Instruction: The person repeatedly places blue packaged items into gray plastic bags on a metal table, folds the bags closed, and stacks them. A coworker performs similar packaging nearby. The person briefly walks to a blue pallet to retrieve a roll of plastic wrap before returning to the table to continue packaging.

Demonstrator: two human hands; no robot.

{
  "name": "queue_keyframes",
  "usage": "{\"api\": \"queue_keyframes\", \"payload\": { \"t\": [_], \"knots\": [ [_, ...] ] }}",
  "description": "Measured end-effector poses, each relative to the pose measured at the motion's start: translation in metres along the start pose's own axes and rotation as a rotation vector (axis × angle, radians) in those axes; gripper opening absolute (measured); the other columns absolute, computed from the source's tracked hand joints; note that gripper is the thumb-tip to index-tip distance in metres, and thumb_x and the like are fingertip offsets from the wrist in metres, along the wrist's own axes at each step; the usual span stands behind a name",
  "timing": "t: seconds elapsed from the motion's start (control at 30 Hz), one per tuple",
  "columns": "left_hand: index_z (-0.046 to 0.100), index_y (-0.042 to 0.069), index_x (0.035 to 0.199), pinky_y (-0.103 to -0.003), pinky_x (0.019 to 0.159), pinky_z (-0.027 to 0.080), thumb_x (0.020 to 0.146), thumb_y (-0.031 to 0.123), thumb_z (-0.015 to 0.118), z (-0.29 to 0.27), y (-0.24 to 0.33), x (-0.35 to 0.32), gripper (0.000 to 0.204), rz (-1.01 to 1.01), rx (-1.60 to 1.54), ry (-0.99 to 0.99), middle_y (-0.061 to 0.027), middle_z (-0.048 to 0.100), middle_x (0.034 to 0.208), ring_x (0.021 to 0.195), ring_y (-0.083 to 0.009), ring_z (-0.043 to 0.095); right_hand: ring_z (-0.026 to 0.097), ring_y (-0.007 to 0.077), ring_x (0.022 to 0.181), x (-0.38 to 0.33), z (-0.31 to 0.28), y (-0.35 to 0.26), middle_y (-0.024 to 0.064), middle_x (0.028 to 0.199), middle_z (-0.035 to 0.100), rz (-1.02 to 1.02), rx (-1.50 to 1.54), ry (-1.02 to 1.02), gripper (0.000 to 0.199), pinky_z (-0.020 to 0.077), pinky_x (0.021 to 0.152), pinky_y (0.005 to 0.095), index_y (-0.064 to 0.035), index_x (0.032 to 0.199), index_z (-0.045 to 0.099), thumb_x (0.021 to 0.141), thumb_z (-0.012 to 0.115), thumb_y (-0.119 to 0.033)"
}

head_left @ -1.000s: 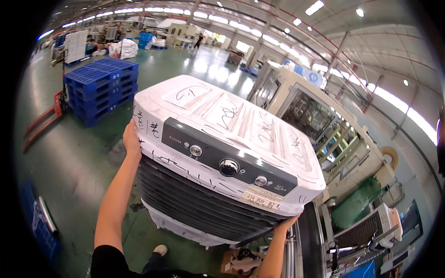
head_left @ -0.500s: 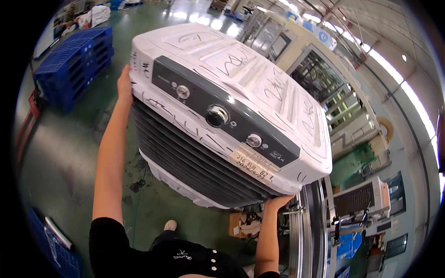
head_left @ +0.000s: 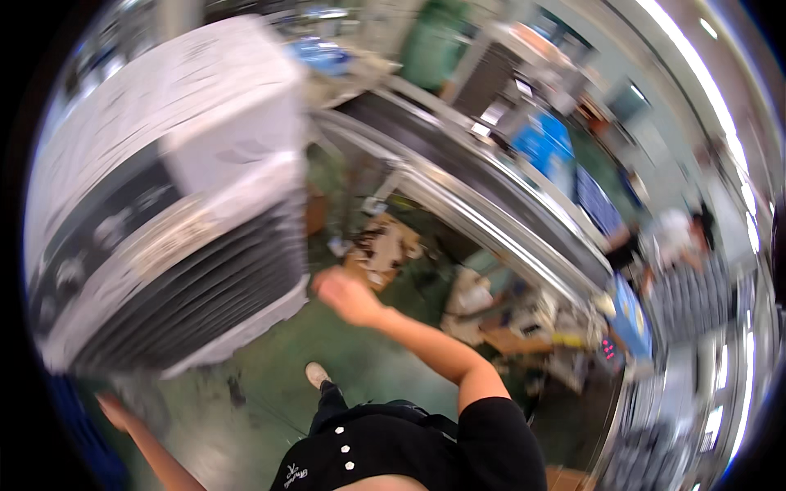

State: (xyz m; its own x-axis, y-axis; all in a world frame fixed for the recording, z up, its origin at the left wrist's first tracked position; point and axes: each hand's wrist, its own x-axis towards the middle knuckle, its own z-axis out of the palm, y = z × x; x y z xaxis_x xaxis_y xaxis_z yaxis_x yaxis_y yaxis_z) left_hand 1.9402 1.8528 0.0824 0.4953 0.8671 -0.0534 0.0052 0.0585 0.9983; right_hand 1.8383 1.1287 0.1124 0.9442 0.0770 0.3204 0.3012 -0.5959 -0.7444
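A big white air cooler (head_left: 246,139), with a dark control panel, several round knobs and a black louvred grille (head_left: 196,303), fills the left side. Pen marks cover its white top, and a tan label sits below the panel. My right hand (head_left: 348,296) is just off its right lower corner, apart from it and smeared by motion, so its fingers are unclear. Low at the left, my left hand (head_left: 116,412) is below the cooler's lower edge, fingers stretched out with nothing visible in them. What lies under the cooler is hidden.
A metal-railed conveyor (head_left: 483,209) runs diagonally at the right. Beneath it are a cardboard box (head_left: 381,245) and piled loose parts (head_left: 524,319). A blue bin (head_left: 544,143) stands beyond. Another person (head_left: 675,237) is at the far right by grey stacked parts. Blue pallets (head_left: 78,425) edge the lower left.
My view has swung to the right, so the cooler now appears at the left. Both hands were gripping its sides and have come away from it.
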Motion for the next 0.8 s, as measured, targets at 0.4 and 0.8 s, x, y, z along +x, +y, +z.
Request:
{"api": "queue_keyframes", "payload": {
  "t": [0.4, 0.8],
  "knots": [
    [0.068, 0.010, 0.107, -0.042, 0.088, 0.047, 0.084, 0.031, 0.061, -0.054, -0.222, -0.693, 0.032, 0.806, 0.633, -2.443, -0.0148, 0.066, 0.101, 0.099, -0.0337, 0.060, 0.063, 0.0377, 0.097, -0.657, 0.038, -0.055, 0.0199, 0.098, 0.067, 1.382, -0.166, -0.271, 0.036, 0.0509, 0.083, 0.0465, -0.0037, 0.100, 0.067, 0.081, 0.059, -0.033],
    [0.059, 0.003, 0.121, -0.034, 0.099, 0.041, 0.094, 0.015, 0.057, -0.319, -0.013, -1.057, 0.029, -1.068, 0.725, -4.357, -0.0092, 0.057, 0.120, 0.114, -0.0215, 0.053, 0.060, 0.0340, 0.108, -0.874, 0.041, -0.134, 0.0194, 0.115, 0.064, 1.546, 0.266, 0.709, 0.047, 0.0464, 0.094, 0.0407, -0.0027, 0.122, 0.058, 0.091, 0.055, -0.038]
  ]
}}
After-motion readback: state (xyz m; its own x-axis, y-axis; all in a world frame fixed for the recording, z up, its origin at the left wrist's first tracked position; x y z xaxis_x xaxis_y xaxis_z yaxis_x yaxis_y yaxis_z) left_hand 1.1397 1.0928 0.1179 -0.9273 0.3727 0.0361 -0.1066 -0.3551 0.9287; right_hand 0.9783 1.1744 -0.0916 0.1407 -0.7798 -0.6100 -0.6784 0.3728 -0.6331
